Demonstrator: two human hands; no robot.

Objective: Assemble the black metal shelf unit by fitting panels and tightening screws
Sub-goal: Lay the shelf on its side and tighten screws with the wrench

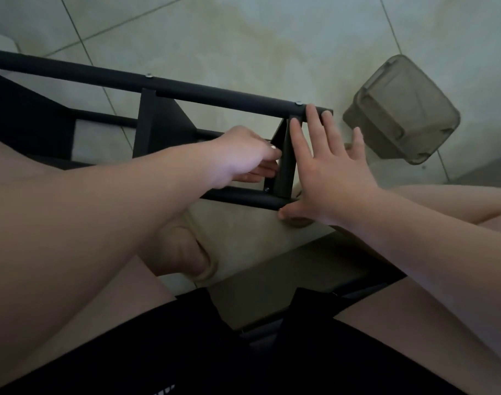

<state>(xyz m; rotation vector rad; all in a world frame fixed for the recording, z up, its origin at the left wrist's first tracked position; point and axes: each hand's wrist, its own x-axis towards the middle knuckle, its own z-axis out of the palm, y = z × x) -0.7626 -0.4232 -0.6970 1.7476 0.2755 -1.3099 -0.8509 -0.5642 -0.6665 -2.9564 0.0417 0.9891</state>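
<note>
Shelf point(215, 89) lies on its side on the tiled floor point(243, 29), between the person's bare legs. Two black rails run left to right: upper rail far, lower rail point(243, 196) near. Panels stand between them.

End panel point(286, 172) sits at the right end of the frame, spanning upper rail to lower rail. A second panel point(155, 129) stands further left.

Right hand point(329, 172): flat, fingers straight and spread. Fingertips press on the upper rail and the top of the end panel. Thumb lies at the right end of the lower rail. It holds nothing.

Left hand point(243, 155): reaches in from the left to the inner face of the end panel. Fingers curled close together, tips at the panel. Cannot tell whether they pinch anything; too dim.

Screw heads show on the upper rail, one point(298, 103) just above the end panel, one point(149, 76) above the second panel. Another screw point(267, 189) shows at the foot of the end panel.

Clear plastic tub point(400, 109), tilted, on the floor just right of the frame.
</note>
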